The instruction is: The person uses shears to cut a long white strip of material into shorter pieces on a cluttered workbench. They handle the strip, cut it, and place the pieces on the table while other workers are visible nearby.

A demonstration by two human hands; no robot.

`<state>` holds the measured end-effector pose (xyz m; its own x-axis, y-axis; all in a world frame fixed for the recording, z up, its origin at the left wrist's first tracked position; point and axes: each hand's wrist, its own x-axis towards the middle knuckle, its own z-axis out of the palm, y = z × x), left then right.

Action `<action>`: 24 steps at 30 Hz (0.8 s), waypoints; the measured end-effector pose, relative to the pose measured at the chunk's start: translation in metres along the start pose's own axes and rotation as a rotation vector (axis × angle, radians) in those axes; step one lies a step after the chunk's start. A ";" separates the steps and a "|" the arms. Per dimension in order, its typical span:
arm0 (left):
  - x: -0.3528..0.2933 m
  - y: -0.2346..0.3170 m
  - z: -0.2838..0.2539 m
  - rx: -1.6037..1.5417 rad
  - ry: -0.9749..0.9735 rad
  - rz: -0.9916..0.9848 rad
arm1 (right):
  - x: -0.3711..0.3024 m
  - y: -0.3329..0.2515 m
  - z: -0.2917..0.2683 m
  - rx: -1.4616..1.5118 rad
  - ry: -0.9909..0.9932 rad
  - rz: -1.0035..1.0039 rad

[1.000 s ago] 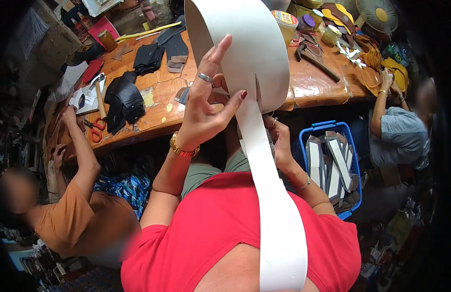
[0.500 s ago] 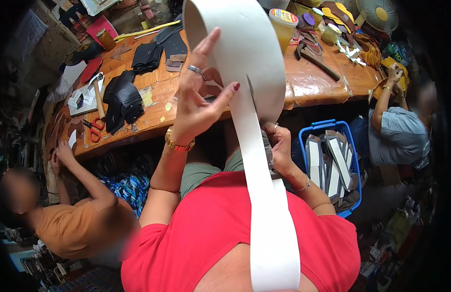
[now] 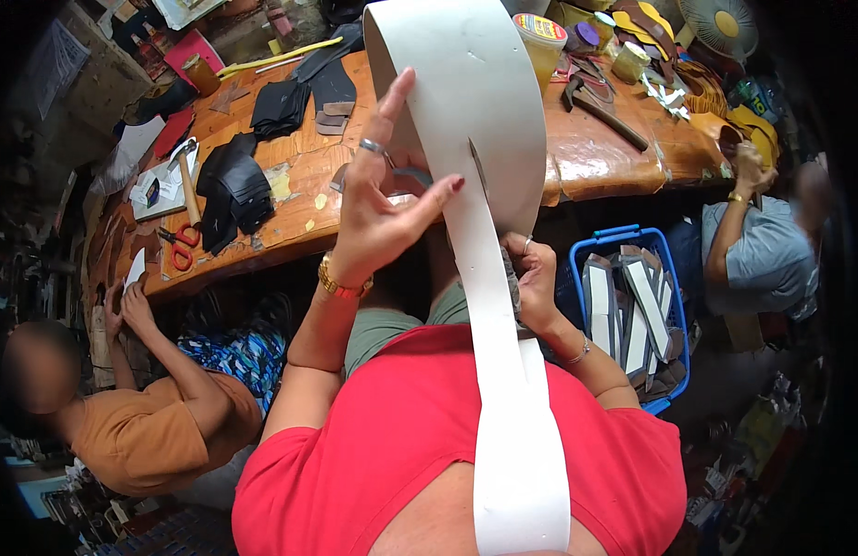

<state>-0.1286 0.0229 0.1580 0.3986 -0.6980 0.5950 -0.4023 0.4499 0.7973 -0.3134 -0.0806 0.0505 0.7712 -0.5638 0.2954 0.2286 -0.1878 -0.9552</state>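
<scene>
A long white sheet (image 3: 503,473) of flexible material runs up over my red shirt and curls into a wide loop above the table. My left hand (image 3: 378,204) pinches its left edge, thumb on the face and the index finger stretched upward; the other fingers are partly hidden behind. On the right, my right hand (image 3: 533,283) is closed round the dark, wrapped-looking handle of scissors, mostly covered by the sheet. One pointed scissor blade (image 3: 477,167) shows above the sheet, along the slit that parts a narrow strip from the wider loop.
Black leather pieces (image 3: 234,190), red-handled scissors (image 3: 180,246) and hammers (image 3: 603,115) lie on the wooden table (image 3: 586,157). A blue basket (image 3: 625,232) of grey-and-white strips stands at right. Co-workers sit either side: one in orange (image 3: 160,431), one in grey (image 3: 758,250).
The sheet's loop has shifted slightly right, and my left hand has moved a little with it. My right hand stays nearly in place. Both co-workers' hands have moved.
</scene>
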 end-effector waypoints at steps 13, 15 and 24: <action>-0.006 -0.007 0.009 0.004 0.009 0.082 | 0.010 0.000 0.007 0.025 0.074 -0.083; -0.008 -0.008 0.009 -0.014 0.014 0.078 | 0.007 0.002 0.004 0.001 0.065 -0.083; 0.012 -0.005 -0.005 0.050 0.040 0.038 | -0.006 -0.009 -0.007 -0.124 0.008 -0.052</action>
<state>-0.1172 0.0152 0.1616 0.4142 -0.6576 0.6293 -0.4583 0.4467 0.7684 -0.3243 -0.0810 0.0578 0.7555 -0.5567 0.3454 0.1928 -0.3150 -0.9293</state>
